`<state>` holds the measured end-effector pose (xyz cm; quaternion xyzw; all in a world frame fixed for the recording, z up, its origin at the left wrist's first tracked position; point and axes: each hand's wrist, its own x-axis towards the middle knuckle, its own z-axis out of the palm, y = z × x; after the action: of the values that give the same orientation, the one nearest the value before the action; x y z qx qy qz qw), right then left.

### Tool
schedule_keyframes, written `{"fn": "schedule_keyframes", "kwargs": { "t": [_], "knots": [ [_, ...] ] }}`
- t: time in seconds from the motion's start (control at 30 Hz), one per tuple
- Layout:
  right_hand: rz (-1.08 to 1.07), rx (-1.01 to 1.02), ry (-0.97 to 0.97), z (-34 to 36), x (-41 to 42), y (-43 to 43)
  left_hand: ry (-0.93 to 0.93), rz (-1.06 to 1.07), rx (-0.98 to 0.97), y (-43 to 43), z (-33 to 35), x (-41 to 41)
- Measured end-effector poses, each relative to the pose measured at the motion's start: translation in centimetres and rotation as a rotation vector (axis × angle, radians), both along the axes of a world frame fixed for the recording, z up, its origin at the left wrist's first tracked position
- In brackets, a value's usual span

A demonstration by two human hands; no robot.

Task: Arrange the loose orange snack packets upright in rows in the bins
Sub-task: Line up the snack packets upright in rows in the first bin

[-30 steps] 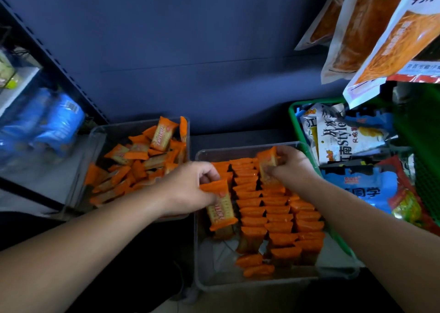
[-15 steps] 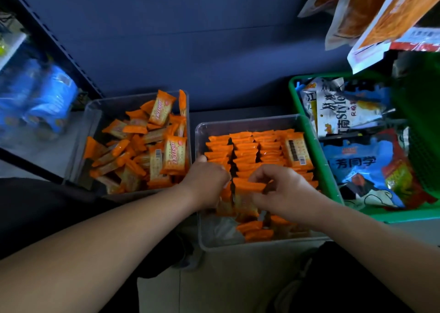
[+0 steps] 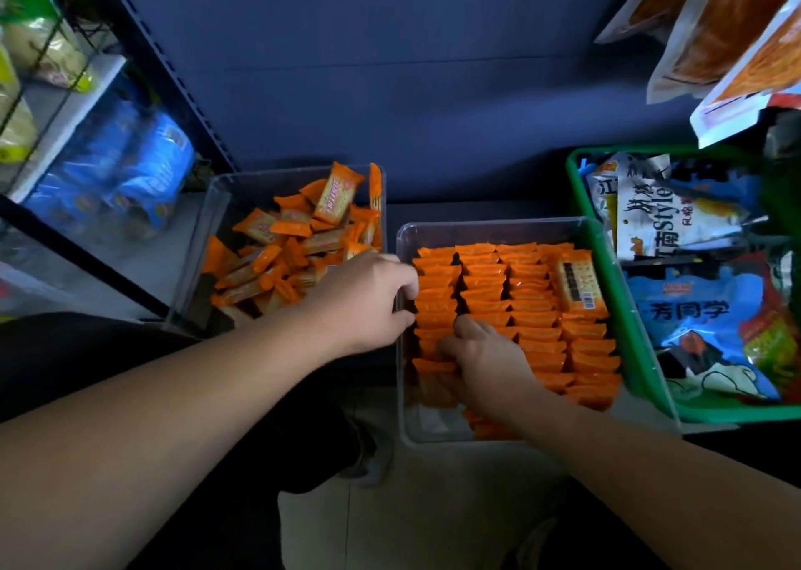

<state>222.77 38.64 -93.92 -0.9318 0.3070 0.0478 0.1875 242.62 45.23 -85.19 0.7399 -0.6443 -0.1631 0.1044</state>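
Found two clear bins side by side under a blue wall (image 3: 390, 92). Saw the left bin (image 3: 216, 205) at 9 o'clock of the view, with a loose heap (image 3: 281, 261) of orange packets inside, lying flat and tilted in many directions. Saw the right bin (image 3: 498, 225) at 4 o'clock, just beside the left bin, with upright packets in four rows (image 3: 529, 305) from the 12 o'clock wall toward the 6 o'clock wall. Noticed one flat packet (image 3: 576, 283) lying label up on the row at the 3 o'clock side, near the far end. Had the left hand (image 3: 368, 300) over the gap between both bins, with fingers curled across the 9 o'clock wall of the right bin and fingertips against the first row. Could not tell whether it gripped a packet, the wall or nothing. Had the right hand (image 3: 490, 361) inside the right bin at 5 o'clock from the left hand, near it but apart, knuckles up, fingers bent down among the first and second rows. Could not tell whether it pinched any packet. Found a green basket (image 3: 641, 352) just beside the right bin at 3 o'clock, filled with bags (image 3: 693, 322). Saw hanging bags (image 3: 715, 27) at 1 o'clock and blue packs (image 3: 143, 179) at 10 o'clock on a shelf.
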Motion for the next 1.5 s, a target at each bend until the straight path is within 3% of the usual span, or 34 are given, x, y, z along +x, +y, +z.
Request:
{"fn": "schedule_keyframes", "kwargs": {
  "t": [0.1, 0.23, 0.3, 0.47, 0.7, 0.83, 0.93, 1.07, 1.2, 1.3, 1.4, 1.5],
  "knots": [
    [0.020, -0.065, -0.019, 0.4, 0.1, -0.2, 0.009, -0.007, 0.049, 0.4, -1.6, -0.8],
    [-0.173, 0.151, -0.204, 2.9, -0.5, -2.1, -0.022, -0.088, 0.039, -1.2, -2.7, -2.4],
    [-0.298, 0.053, -0.235, 4.3, -1.9, -5.1, -0.035, -0.146, 0.022, -2.4, -2.7, -3.4],
    [-0.654, -0.108, -0.039, 6.2, -6.2, -12.0, 0.041, -0.187, -0.016, -4.0, -2.6, -4.9],
    [-0.522, -0.148, 0.162, 4.0, -5.3, -11.5, 0.090, -0.128, 0.014, -3.3, -2.6, -3.6],
    [-0.552, -0.168, 0.087, 4.0, -5.6, -11.4, 0.125, -0.123, 0.003, -2.8, -2.4, -3.5],
    [-0.679, -0.032, -0.110, 6.2, -6.1, -11.3, 0.152, -0.123, -0.022, -2.7, -2.0, -3.6],
    [-0.839, 0.551, -0.577, 9.5, -6.1, -9.1, 0.251, -0.027, -0.139, -3.0, -0.4, -4.3],
    [-0.796, 0.914, -0.692, 9.6, -5.5, -5.8, 0.569, 0.104, -0.145, -2.8, 1.3, -4.7],
    [-0.751, 1.039, -0.698, 8.7, -5.3, -4.2, 0.626, 0.143, -0.124, -2.0, 1.6, -4.7],
    [-0.657, 1.109, -0.664, 8.2, -5.1, -3.1, 0.474, 0.138, -0.103, -1.4, 1.7, -4.4],
    [-0.531, 0.858, -0.481, 7.2, -5.3, -2.8, 0.451, 0.117, 0.073, -0.6, 1.4, -3.7]
  ]
}}
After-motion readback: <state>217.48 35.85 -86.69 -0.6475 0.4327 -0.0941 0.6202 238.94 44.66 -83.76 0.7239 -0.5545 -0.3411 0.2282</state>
